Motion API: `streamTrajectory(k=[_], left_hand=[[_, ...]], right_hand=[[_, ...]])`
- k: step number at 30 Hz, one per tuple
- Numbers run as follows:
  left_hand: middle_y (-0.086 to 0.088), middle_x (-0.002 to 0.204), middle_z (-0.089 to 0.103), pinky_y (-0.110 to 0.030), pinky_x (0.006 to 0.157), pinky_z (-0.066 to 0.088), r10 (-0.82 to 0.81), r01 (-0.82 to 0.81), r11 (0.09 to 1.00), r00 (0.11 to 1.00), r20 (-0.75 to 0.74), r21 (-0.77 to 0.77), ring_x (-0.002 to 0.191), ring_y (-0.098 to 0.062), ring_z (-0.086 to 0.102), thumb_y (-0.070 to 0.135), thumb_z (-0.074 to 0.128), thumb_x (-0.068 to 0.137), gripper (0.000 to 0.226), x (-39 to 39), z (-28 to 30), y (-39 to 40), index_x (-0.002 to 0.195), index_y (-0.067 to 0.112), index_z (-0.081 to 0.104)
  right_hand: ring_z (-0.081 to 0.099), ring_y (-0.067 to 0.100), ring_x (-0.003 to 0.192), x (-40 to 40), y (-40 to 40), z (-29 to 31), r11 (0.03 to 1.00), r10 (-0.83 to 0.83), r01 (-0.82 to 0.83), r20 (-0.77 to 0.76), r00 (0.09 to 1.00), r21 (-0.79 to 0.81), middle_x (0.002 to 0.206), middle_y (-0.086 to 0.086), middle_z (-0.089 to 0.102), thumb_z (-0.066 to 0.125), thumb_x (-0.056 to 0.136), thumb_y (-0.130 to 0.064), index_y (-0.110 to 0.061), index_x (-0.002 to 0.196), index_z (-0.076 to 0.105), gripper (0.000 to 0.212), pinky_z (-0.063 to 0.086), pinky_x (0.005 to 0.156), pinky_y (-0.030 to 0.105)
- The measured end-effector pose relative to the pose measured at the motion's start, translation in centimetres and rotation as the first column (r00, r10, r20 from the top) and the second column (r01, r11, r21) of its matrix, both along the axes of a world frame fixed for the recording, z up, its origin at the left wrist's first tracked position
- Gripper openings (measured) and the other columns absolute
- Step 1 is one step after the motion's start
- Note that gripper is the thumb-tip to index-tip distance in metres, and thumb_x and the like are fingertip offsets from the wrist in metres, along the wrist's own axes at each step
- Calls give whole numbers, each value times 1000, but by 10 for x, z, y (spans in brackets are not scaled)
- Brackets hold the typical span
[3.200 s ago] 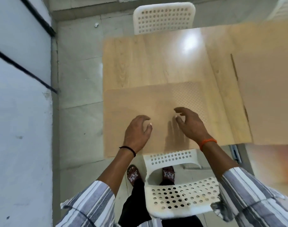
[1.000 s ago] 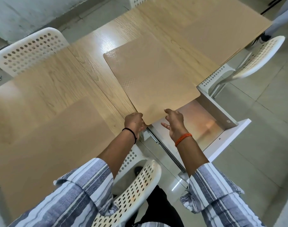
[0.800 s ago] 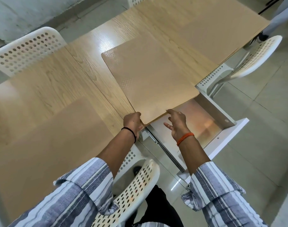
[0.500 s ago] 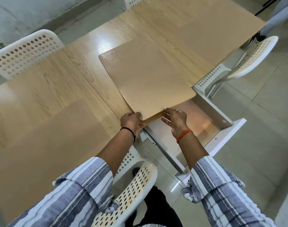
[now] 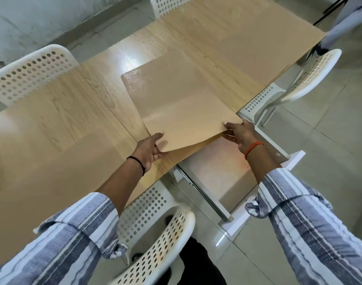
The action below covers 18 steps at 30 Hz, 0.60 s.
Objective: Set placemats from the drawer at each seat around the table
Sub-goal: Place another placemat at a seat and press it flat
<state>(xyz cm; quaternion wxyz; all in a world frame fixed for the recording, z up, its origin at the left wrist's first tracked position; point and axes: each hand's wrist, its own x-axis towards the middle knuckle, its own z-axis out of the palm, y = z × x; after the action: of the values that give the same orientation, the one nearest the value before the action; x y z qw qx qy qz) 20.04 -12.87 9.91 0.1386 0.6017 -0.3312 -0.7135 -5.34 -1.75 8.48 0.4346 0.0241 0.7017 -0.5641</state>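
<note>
Tan dimple-textured placemat [image 5: 182, 108], light woodgrain table [image 5: 77, 112], white perforated chairs [image 5: 30, 68], grey-striped sleeves [image 5: 77, 233]

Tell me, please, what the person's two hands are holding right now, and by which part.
Both hold one placemat by its near edge: the left hand grips the near left corner, the right hand pinches the near right corner.

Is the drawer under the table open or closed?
Open. The white drawer sticks out from under the table edge, its bare floor showing, while both hands hold a placemat above it.
</note>
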Motion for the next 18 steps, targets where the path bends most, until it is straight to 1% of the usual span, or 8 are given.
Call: streamTrajectory(k=[1, 3, 5, 8, 10, 13, 15, 18], left_hand=[[-2, 111, 56, -31, 64, 61, 26, -26, 1000, 1000, 14, -6, 98, -24, 65, 28, 70, 89, 46, -1, -1, -1, 127, 7, 53], [-2, 119, 54, -42, 84, 59, 77, -74, 996, 995, 68, -46, 105, -23, 61, 22, 71, 89, 63, -1, -4, -4, 143, 7, 42], [-3, 124, 57, -47, 100, 51, 100, -85, 990, 986, 132, -116, 108, -23, 60, 8, 65, 91, 63, 2, -8, -8, 147, 10, 37], [-5, 143, 53, -42, 108, 44, 63, -24, 982, 976, 207, -189, 123, -25, 56, -1, 58, 89, 66, 7, -9, -12, 149, 22, 40], [-3, 146, 49, -41, 111, 41, 34, 5, 979, 981, 190, -203, 127, -24, 52, -6, 53, 90, 69, 9, -7, -11, 150, 25, 38], [-1, 140, 54, -41, 109, 43, -38, 71, 979, 985, 170, -193, 123, -24, 54, -13, 49, 89, 72, 16, -4, -8, 148, 28, 42], [-2, 139, 54, -37, 99, 48, -66, 87, 986, 987, 149, -139, 111, -23, 60, -15, 48, 87, 76, 26, -1, -9, 148, 30, 41], [-5, 108, 63, -26, 60, 47, -89, 103, 991, 984, 156, -85, 53, -8, 57, -16, 41, 89, 69, 41, 4, -7, 147, 22, 41]], right_hand=[[65, 13, 62, 1, 2, 3, 996, 80, -80, -1, 997, 31, 96, 10, 63, 71, 86, 1, -8, 130, 46, 51, 59, 53, 25], [66, 14, 68, 3, 9, 5, 957, 274, -271, -11, 962, 106, 100, 10, 65, 75, 82, 0, -10, 120, 53, 45, 59, 57, 23], [68, 15, 76, 4, 17, 3, 890, 438, -428, -32, 898, 157, 104, 10, 70, 80, 79, -4, -9, 120, 58, 47, 60, 61, 22], [71, 18, 83, 3, 22, 1, 839, 533, -516, -70, 843, 170, 109, 11, 72, 81, 80, -12, -7, 125, 61, 49, 60, 73, 28], [71, 19, 82, 4, 18, 0, 860, 499, -484, -73, 863, 158, 107, 8, 71, 77, 85, -20, -8, 126, 57, 47, 59, 84, 37], [70, 18, 76, 2, 7, -4, 916, 387, -380, -33, 921, 129, 103, 3, 68, 73, 89, -27, -4, 137, 47, 59, 61, 76, 38], [66, 19, 79, -2, 3, -5, 914, 388, -383, -18, 921, 133, 108, 8, 65, 71, 91, -19, 0, 138, 48, 56, 61, 74, 37], [63, 22, 92, -8, 5, -3, 841, 528, -525, 16, 849, 134, 114, 12, 63, 65, 89, 2, -5, 131, 55, 43, 58, 75, 34]])
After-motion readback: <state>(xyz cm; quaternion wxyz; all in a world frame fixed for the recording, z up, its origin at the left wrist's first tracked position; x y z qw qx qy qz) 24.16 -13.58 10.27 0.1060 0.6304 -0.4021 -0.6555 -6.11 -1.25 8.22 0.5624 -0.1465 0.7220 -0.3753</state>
